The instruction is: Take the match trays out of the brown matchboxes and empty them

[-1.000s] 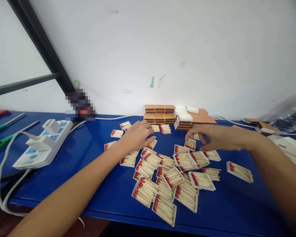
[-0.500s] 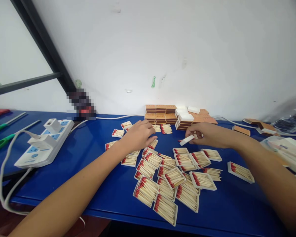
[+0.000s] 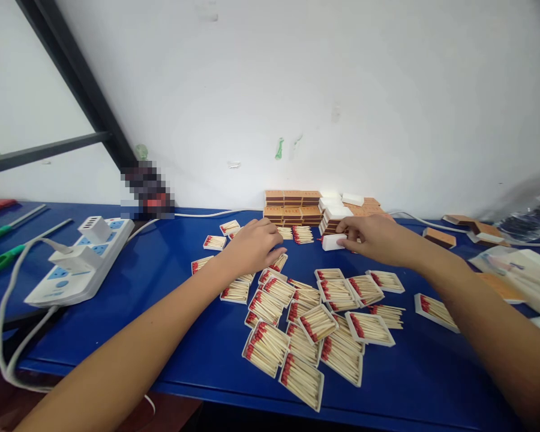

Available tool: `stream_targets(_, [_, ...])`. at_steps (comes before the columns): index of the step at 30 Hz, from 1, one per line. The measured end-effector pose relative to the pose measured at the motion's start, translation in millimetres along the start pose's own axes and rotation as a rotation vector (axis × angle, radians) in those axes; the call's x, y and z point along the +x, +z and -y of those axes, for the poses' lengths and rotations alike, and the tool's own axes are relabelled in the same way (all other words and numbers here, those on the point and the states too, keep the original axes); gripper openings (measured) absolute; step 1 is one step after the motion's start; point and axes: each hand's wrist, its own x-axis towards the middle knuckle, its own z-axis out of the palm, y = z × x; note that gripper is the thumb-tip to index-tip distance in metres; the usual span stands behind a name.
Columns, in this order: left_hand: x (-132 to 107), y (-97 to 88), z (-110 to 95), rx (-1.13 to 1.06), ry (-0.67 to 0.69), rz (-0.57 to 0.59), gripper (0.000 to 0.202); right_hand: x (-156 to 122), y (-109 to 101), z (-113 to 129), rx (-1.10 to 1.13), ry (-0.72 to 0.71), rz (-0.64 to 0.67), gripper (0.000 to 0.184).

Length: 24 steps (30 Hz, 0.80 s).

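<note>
My right hand (image 3: 366,239) pinches a white matchbox tray (image 3: 333,242), tipped up on its edge in front of the stacked matchboxes. A few red match heads peek out at the tray's left side. My left hand (image 3: 254,245) hovers low over or rests among match-filled trays; its fingers are loosely bent, thumb apart, with nothing visible in them. Between the hands lie two small piles of loose matches (image 3: 303,234). Closer to me, many white trays full of red-headed matches (image 3: 301,378) lie spread and overlapping on the blue table (image 3: 184,360).
Brown matchboxes (image 3: 292,215) are stacked against the wall, with white trays (image 3: 339,212) on top at the right. More boxes (image 3: 440,237) and a plastic bag (image 3: 513,267) lie at the right. A power strip (image 3: 83,264) with cables and green-handled tools (image 3: 4,261) occupy the left.
My right hand has shifted slightly left and away from me with the white tray, which has turned to show its broad side. My left hand has stayed in place.
</note>
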Motion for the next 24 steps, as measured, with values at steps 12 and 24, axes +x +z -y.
stream_targets(12, [0,-1.3,0,0.001,0.001,0.013,0.026,-1,5,15,-0.100,-0.049,-0.007,0.033])
stream_targets(24, [0,-1.8,-1,-0.004,-0.005,0.030,0.026,-1,4,16,-0.163,-0.033,-0.003,0.038])
